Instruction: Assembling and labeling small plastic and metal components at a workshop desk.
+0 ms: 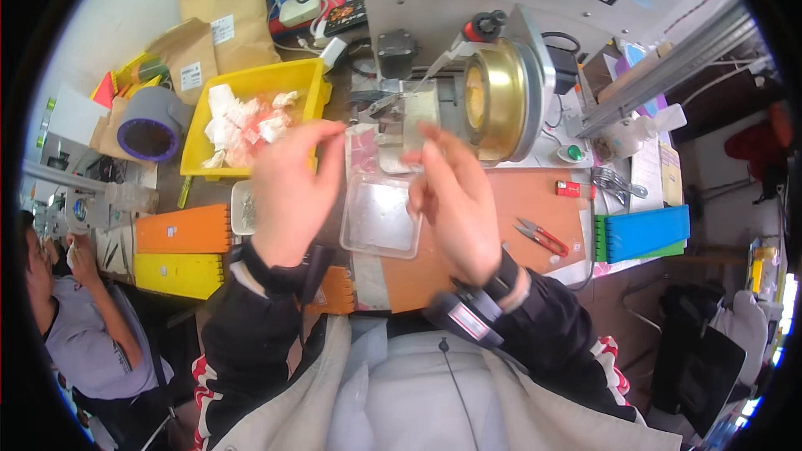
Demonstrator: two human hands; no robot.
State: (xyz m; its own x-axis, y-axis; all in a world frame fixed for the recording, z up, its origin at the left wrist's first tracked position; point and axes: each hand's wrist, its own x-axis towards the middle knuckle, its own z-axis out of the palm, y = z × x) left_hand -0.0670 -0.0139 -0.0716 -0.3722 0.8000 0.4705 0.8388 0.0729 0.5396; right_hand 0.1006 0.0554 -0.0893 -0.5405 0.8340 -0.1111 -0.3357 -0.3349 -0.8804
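My left hand [292, 188] and my right hand [455, 200] are raised over the bench, fingers pinched together on a small clear plastic bag [378, 146] with something pinkish inside, stretched between them. Under the hands lies a clear plastic tray [380, 221] on the orange work surface [535, 200]. Just beyond the bag stands a small metal machine [401, 96] with a brass-coloured wheel [497, 100].
A yellow bin [309, 88] of white and pink bagged pieces sits at the back left, next to a grey tape roll [150, 125]. Red snips [541, 236] lie at the right, near blue racks [643, 234]. Orange and yellow racks [180, 246] are at the left. Another person [75, 326] sits lower left.
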